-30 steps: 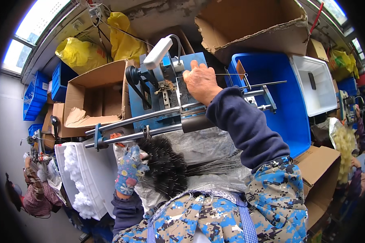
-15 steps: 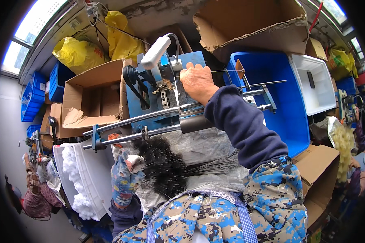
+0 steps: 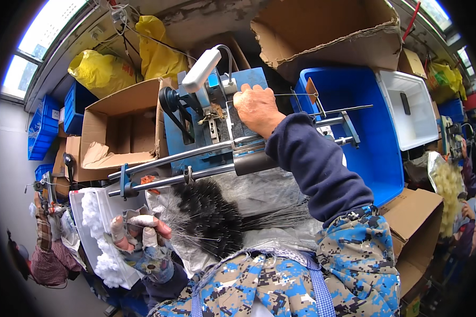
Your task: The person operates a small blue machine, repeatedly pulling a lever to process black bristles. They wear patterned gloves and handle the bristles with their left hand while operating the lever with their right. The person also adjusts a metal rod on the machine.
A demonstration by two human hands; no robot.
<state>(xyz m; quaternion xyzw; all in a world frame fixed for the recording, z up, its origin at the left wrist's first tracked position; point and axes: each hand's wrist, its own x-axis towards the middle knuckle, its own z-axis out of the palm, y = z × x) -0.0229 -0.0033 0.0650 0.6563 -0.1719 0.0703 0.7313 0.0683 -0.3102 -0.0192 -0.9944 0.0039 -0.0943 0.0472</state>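
Two hands: left (image 3: pixel 149 253) cupped, right (image 3: pixel 258 110) curled on machine (image 3: pixel 212 129).

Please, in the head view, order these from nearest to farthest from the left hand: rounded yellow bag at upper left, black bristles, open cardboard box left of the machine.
1. Black bristles: just right of the left hand.
2. Open cardboard box: farther forward.
3. Rounded yellow bag: beyond the box.
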